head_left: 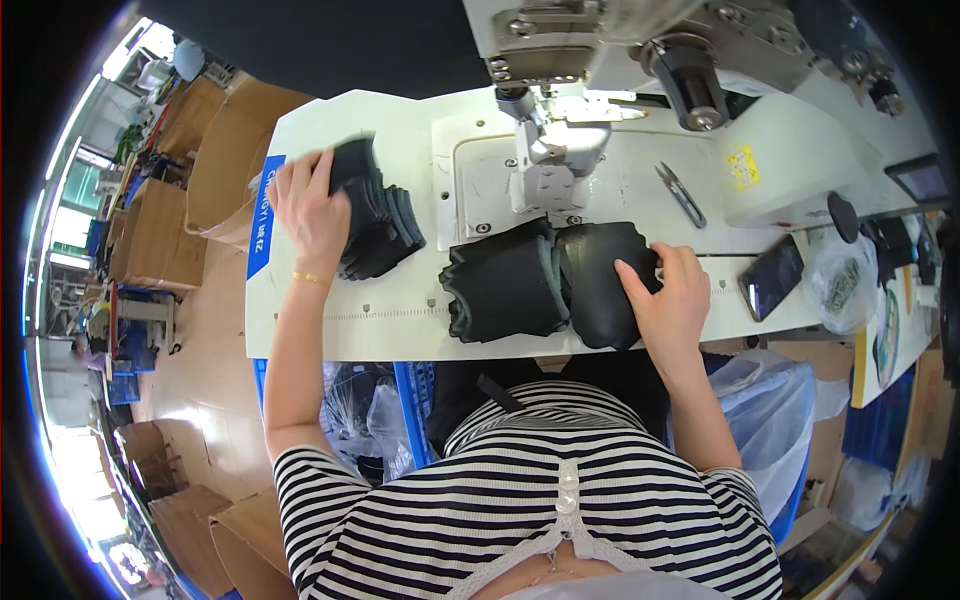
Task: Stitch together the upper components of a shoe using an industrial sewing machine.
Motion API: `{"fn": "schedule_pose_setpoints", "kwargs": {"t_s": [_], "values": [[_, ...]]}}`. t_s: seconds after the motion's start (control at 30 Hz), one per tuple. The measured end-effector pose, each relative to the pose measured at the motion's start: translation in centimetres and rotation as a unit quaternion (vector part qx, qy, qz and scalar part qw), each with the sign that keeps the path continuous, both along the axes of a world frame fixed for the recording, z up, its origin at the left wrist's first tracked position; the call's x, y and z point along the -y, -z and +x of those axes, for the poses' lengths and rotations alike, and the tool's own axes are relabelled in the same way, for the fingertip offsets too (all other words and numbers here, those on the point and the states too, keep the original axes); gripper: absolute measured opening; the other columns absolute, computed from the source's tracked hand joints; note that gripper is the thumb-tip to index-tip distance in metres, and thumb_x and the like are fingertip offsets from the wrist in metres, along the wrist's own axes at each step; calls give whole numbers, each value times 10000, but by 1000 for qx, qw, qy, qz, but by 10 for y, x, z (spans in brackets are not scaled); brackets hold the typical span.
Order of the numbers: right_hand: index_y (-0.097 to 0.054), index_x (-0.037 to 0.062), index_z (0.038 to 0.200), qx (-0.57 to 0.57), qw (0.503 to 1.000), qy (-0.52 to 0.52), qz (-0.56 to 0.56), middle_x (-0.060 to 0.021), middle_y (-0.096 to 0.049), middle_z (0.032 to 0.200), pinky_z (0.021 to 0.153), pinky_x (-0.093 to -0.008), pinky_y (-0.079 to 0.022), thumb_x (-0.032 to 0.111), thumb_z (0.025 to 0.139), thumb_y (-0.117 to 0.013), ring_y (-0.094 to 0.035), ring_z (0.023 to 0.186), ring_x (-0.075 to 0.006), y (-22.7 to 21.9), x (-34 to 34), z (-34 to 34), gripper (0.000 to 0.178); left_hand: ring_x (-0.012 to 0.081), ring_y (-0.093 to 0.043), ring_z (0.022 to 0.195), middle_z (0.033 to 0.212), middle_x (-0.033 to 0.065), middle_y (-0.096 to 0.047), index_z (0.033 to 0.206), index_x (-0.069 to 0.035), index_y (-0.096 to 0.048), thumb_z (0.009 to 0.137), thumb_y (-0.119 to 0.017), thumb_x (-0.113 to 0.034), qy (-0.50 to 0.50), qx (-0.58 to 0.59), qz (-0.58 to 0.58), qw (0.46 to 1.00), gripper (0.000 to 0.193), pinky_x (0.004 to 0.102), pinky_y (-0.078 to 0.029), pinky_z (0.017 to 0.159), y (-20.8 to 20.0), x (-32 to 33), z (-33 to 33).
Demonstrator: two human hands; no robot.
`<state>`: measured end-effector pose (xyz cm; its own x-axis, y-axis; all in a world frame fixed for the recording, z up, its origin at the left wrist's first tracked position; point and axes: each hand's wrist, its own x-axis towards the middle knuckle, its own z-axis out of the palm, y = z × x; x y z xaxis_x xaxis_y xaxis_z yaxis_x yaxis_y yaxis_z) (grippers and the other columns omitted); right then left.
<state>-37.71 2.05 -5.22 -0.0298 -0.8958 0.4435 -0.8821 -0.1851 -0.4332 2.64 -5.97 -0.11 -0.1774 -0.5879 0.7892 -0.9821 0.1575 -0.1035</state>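
A fanned stack of black cut pieces with grey edges [385,222] lies on the left of the white sewing table. At its far left corner my left hand [312,212], slightly blurred, pinches the topmost black fabric piece [355,165], whose far end is lifted and smeared. My right hand [672,300] grips the right edge of a smooth black curved piece [605,285], thumb on top and fingers at the far side. Just left of that, touching it, sits another layered pile of black pieces [505,285].
A sewing machine head [560,165] stands behind the piles. Thread snips [682,195] and a phone [772,278] lie to the right, near a clear plastic bag [840,280]. Cardboard boxes [160,232] stand at the left; blue crates [412,400] sit below the table's front edge.
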Motion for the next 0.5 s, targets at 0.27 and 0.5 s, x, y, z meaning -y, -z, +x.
{"fn": "schedule_pose_setpoints", "kwargs": {"t_s": [0.27, 0.5], "values": [[-591, 33, 974, 31, 997, -22, -70, -93, -596, 922, 728, -401, -431, 185, 788, -790, -572, 806, -287, 10, -3, 3, 311, 312, -532, 1154, 1172, 124, -604, 1154, -43, -643, 708, -675, -26, 120, -91, 151, 977, 447, 446, -363, 1027, -3, -57, -30], [-625, 17, 1009, 37, 992, -73, -99, -100, -605, 926, 739, -392, -436, 30, 830, -694, -591, 836, -277, 8, -3, 4, 193, 294, -576, 901, 962, 102, -615, 1003, -5, -692, 764, -785, -101, 236, -189, 262, 917, 273, 386, -464, 802, 35, -60, -154]]}}
